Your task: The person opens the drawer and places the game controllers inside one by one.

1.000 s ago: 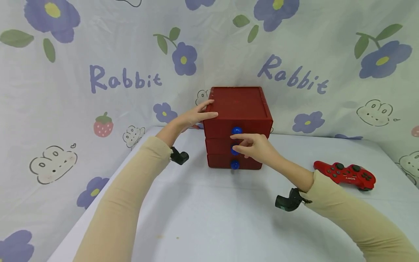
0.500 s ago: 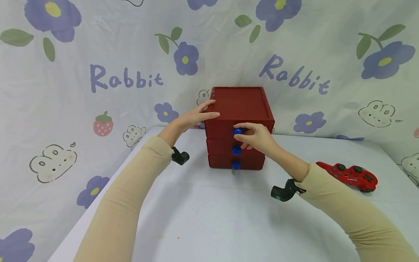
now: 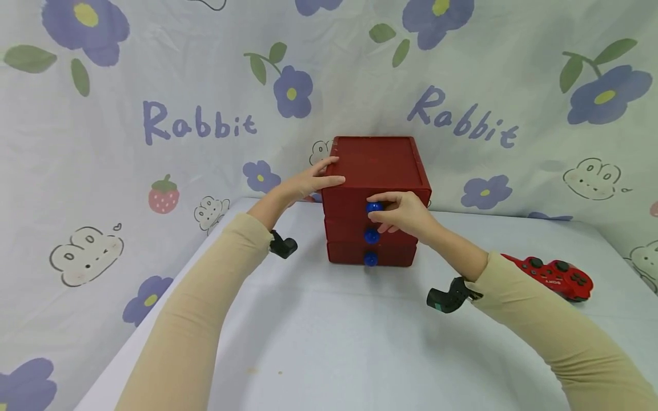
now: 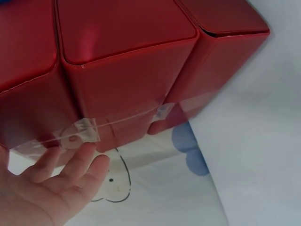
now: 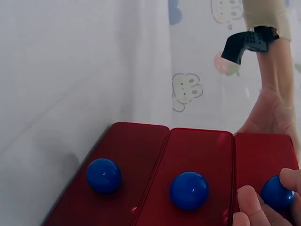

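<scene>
A red box with three stacked drawers (image 3: 349, 228) stands at the middle of the table, each drawer front bearing a round blue knob. My left hand (image 3: 305, 184) rests on the box's left top edge, fingers spread; the left wrist view shows this hand (image 4: 61, 188) beside the box's side wall. With thumb and index finger my right hand (image 3: 406, 216) pinches the top knob (image 3: 374, 208). In the right wrist view the top knob (image 5: 277, 192) sits between the fingertips, while the middle knob (image 5: 189, 190) and bottom knob (image 5: 103, 175) are untouched. All drawers look closed.
A red game controller (image 3: 562, 279) lies on the white table (image 3: 329, 342) at the right, partly behind my right sleeve. A patterned cloth (image 3: 205, 68) hangs behind the box. Small cameras are strapped to both wrists.
My right hand has risen from beside the middle knob to the top knob and taken hold of it. The left hand has stayed on the box.
</scene>
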`<state>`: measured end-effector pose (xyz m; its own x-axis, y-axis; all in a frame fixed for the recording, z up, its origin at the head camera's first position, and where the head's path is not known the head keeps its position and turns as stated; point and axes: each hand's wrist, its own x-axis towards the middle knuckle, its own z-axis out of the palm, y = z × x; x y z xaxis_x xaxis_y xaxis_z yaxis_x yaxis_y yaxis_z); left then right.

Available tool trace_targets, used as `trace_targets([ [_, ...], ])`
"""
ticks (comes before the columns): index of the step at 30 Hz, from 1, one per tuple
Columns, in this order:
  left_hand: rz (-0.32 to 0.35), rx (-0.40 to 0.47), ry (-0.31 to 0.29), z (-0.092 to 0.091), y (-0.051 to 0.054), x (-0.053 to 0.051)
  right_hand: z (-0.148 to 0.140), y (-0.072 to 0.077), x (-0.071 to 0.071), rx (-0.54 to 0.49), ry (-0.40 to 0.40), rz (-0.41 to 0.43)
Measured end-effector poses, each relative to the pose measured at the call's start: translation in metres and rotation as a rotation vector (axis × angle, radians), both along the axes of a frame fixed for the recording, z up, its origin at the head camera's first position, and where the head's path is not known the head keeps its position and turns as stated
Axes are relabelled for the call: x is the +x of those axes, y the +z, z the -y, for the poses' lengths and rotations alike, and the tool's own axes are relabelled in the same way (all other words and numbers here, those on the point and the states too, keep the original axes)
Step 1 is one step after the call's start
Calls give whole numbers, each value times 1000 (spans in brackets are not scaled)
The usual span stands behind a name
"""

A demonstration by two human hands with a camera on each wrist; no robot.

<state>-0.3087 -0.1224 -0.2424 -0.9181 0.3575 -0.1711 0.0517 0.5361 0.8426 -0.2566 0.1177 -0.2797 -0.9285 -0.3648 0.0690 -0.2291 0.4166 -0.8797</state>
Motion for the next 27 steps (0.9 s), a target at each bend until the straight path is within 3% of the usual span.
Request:
trace_targets([
  [10, 4, -2, 10, -1, 0, -2, -2, 2, 13, 24, 12, 37],
  [27, -2, 5, -1, 0, -1, -4, -5, 1, 48, 41, 69, 10],
])
